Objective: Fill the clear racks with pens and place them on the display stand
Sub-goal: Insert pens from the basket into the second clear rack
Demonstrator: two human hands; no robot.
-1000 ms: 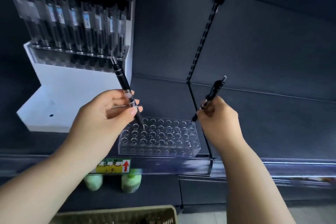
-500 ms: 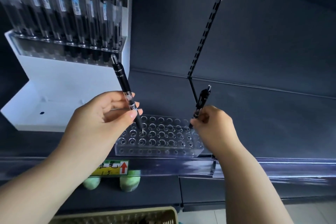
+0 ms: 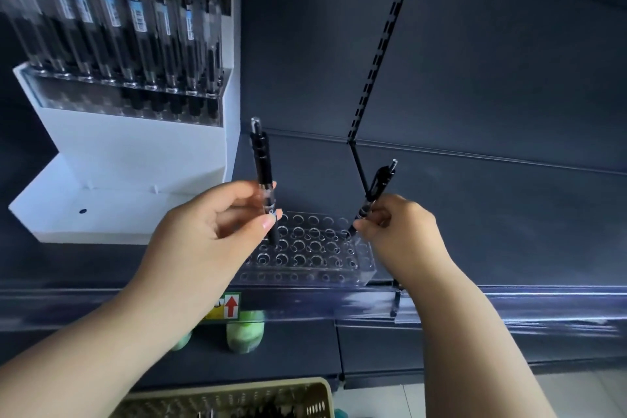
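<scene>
A clear rack [image 3: 305,278] with rows of round holes sits on the dark shelf [image 3: 492,220], close to its front edge and just to the right of the white display stand [image 3: 135,153]. The person's left hand [image 3: 217,231] pinches a black pen [image 3: 263,173] between thumb and forefinger, gripping low on the barrel. That pen stands nearly upright, clicker end up, with its tip down at a hole near the rack's left end. The right hand [image 3: 403,234] has its fingers curled round a second black pen [image 3: 375,193], which tilts with its clicker end up and to the right. Its tip hangs at the rack's back right corner, and from here I cannot tell whether it has entered a hole. On the stand's upper step another clear rack [image 3: 129,98] holds a packed row of upright pens [image 3: 135,27], blurred in the view. A slotted metal rail [image 3: 380,58] runs up the back panel behind the right hand. A yellow price tag with a red arrow [image 3: 228,306] is fixed to the shelf's front edge, partly behind the left wrist. Below it stand two pale green bottles [image 3: 245,336]. A beige perforated basket [image 3: 237,397] shows at the bottom, its contents too dark to make out.
</scene>
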